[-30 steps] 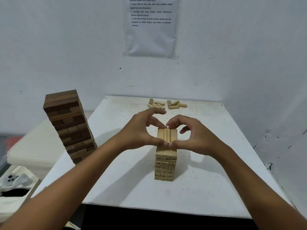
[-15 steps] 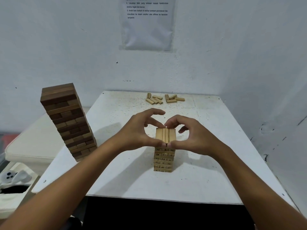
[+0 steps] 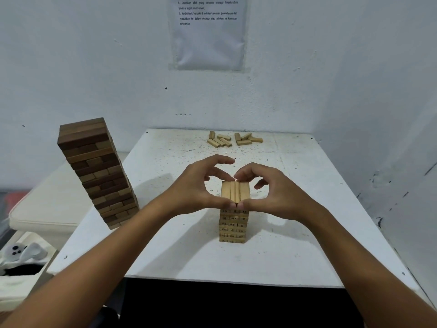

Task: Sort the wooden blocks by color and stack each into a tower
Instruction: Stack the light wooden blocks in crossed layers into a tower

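Note:
A short tower of light wooden blocks stands in the middle of the white table; its top layer is three blocks side by side. My left hand and my right hand pinch that top layer from both ends, thumbs at the near end and fingertips at the far end. A taller tower of dark brown blocks stands at the table's left edge. Several loose light blocks lie at the far side of the table.
White walls close in behind and to the right, with a printed sheet taped on the back wall. A cream cushioned surface lies left of the table, and a white soft toy lies lower left.
Both hands keep the same hold on the top layer. The view has shifted slightly; the towers and loose blocks have not moved.

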{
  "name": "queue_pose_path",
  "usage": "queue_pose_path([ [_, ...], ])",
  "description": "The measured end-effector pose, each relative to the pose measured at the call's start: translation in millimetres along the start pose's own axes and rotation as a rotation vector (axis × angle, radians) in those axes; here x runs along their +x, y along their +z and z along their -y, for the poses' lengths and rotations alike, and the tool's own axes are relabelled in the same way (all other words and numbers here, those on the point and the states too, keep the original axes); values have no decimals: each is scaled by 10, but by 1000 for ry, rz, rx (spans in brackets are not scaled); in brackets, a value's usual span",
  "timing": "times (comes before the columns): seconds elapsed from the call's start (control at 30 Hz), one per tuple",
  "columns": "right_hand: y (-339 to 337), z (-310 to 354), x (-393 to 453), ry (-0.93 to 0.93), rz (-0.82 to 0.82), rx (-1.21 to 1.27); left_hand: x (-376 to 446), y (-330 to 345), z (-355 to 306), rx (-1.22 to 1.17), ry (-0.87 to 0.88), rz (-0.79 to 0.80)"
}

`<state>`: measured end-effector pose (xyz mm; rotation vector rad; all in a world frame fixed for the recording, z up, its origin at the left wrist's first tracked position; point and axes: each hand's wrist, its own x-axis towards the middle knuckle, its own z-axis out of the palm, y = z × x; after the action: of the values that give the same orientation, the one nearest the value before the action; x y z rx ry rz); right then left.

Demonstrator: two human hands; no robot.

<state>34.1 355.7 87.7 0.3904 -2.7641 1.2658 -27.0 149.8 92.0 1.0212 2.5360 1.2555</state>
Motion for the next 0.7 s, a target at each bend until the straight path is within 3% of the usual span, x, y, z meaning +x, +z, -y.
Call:
queue_pose_path([
  [0.7,-31,-5,-58,22,26,2,-36,7,41,-75,3,16],
])
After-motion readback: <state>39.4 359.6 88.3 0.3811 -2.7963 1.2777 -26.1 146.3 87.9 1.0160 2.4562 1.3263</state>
